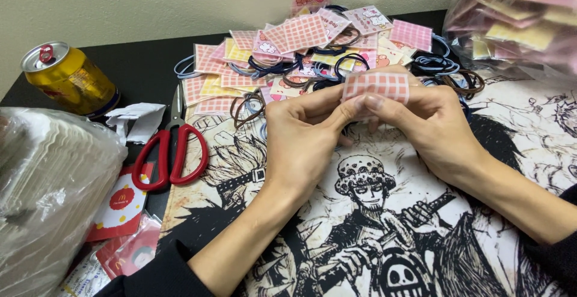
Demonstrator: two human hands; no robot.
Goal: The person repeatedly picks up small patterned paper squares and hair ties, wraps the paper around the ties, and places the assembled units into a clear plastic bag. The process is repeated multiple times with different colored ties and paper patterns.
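Two bare hands, no rings, no watch, no gloves. Left hand (300, 138) & right hand (430, 126) both have short, plain nails w/ no polish. Black sleeves (159, 273) on both arms, pushed up approx. to the elbows, so forearms are bare.

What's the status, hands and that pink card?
Left hand and right hand both pinching pink checked card, held above mat. Pile of cards and hair ties just behind. Scissors off left.
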